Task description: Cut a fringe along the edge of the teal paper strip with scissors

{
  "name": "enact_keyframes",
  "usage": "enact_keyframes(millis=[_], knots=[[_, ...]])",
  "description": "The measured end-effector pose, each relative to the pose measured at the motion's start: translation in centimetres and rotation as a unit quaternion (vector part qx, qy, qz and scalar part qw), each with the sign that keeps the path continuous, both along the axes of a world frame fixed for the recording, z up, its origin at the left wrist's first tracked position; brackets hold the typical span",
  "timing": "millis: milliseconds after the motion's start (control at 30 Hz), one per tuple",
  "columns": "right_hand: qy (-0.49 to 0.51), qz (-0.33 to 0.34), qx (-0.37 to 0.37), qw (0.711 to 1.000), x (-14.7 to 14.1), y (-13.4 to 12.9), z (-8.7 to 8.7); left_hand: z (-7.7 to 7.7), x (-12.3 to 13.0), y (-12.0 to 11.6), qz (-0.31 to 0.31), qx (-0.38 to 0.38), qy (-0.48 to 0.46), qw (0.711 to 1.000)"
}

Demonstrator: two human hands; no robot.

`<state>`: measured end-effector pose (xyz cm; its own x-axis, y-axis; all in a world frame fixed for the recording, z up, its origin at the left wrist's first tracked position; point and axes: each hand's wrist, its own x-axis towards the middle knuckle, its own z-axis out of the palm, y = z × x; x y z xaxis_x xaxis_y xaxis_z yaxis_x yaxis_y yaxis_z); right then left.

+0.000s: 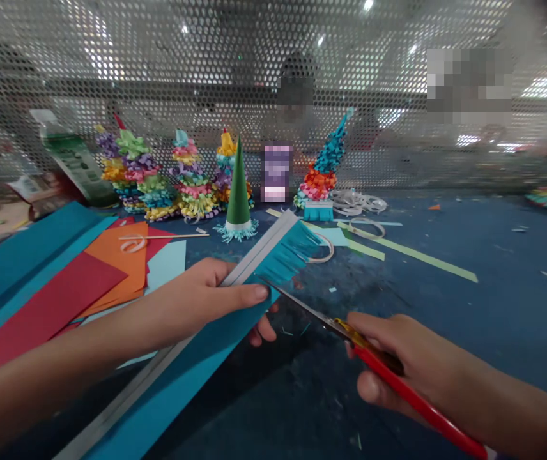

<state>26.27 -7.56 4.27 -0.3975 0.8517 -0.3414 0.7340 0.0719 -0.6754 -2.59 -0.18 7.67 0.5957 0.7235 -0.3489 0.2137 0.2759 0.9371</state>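
Observation:
My left hand [225,291] grips a long blue paper strip [197,377], thumb on top and fingers underneath. A pale band of tape runs along the strip's upper edge. The far end of the strip is cut into a fringe [285,255]. In my right hand [393,358] is a pair of scissors with red handles [410,390]. Its blades meet the blue paper just beyond my left thumb, at the near end of the fringe. Beyond the strip stands a green paper cone [239,198] with a light blue fringe around its base.
Several colourful fringed paper cones [192,172] line the back, before a perforated metal screen [235,83]. Red paper [57,300], orange paper [115,262] and blue sheets lie left. A green-labelled bottle [77,160] leans there. Tape rings [367,228] and green strips [427,259] lie right of centre.

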Motion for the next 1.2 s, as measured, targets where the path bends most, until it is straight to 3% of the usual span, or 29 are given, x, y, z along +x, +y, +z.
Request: enact_keyframes(millis=[400, 633, 1200], knots=[[0.009, 0.001, -0.015, 1.000, -0.43, -0.84, 0.37, 0.25, 0.21, -0.30, 0.082, 0.038, 0.098, 0.991], [-0.053, -0.041, -0.029, 0.997, -0.77, -0.28, 0.49, 0.50, 0.54, -0.46, 0.083, 0.058, 0.145, 0.984], [-0.025, -0.060, -0.040, 0.997, -0.55, -0.41, 0.32, 0.13, 0.00, -0.42, 0.100, 0.079, 0.102, 0.987]])
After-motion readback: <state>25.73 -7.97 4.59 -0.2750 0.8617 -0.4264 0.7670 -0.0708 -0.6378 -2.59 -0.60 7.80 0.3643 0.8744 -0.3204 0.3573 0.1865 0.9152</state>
